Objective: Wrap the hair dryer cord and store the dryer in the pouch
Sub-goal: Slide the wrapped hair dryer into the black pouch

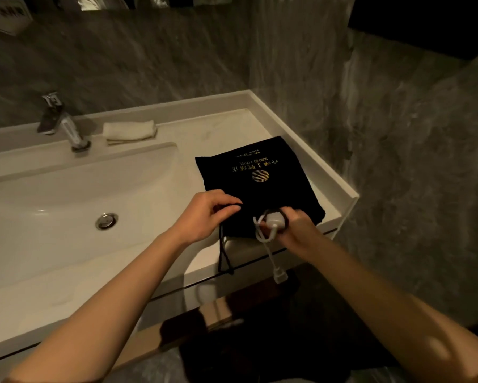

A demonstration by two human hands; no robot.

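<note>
A black pouch (262,183) with gold lettering lies flat on the white counter, its mouth toward me. My left hand (204,217) pinches the left side of the pouch mouth, where black drawstrings (223,255) hang over the counter edge. My right hand (295,230) grips the white hair dryer (273,220) at the pouch mouth; most of the dryer is hidden by the hand and the fabric. A white cord loops beside it, and its plug (279,276) dangles below the counter edge.
The white counter (226,128) has a raised rim at the back and right. A sink basin (66,194) with a drain lies to the left, a chrome faucet (62,124) behind it, and a folded white towel (130,130) beside the faucet. Grey marble walls surround the counter.
</note>
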